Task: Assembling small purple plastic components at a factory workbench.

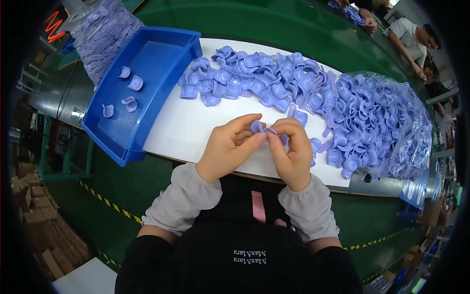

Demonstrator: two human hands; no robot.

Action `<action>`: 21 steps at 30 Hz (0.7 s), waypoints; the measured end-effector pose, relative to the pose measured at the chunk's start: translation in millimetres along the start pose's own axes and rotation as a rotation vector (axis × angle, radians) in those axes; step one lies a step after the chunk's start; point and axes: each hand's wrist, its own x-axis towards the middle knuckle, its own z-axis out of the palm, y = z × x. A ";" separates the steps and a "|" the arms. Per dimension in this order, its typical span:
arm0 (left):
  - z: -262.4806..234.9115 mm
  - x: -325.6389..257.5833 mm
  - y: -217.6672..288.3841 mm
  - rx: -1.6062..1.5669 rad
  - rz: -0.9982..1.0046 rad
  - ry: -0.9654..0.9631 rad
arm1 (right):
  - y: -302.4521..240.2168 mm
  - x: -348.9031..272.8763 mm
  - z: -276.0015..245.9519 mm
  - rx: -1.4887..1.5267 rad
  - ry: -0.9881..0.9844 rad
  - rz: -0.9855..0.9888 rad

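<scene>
Near the front edge of the white sheet, my two hands meet over a small curved lavender plastic piece [256, 126]. My left hand [226, 147] pinches its left side between thumb and fingers. On the other side, my right hand [293, 159] closes thumb and fingertips around it; part of the piece is covered by the fingers. Beyond the hands lies a long heap of similar curved lavender pieces [267, 73]. Slotted lavender strips [329, 117] are mixed in toward the right. In the blue tray [156, 61] at the left, several curved pieces [135, 83] sit apart from each other.
A clear plastic bag [413, 125] spills more curved pieces at the right. Behind the tray stands a bag of slotted strips [105, 44]. White sheet [183, 130] covers the tabletop under my hands. Across the green surface [289, 29], a co-worker [409, 41] sits at the far right.
</scene>
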 end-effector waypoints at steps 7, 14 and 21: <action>4.9 3.0 -8.3 0.011 0.188 -0.157 | 7.8 1.3 6.2 0.068 0.234 0.073; 1.5 1.3 -11.7 0.056 0.215 -0.203 | 4.4 -1.5 5.7 0.097 0.199 0.204; 7.5 -1.5 -7.0 0.318 0.276 -0.100 | 2.2 -2.5 5.5 0.124 0.184 0.285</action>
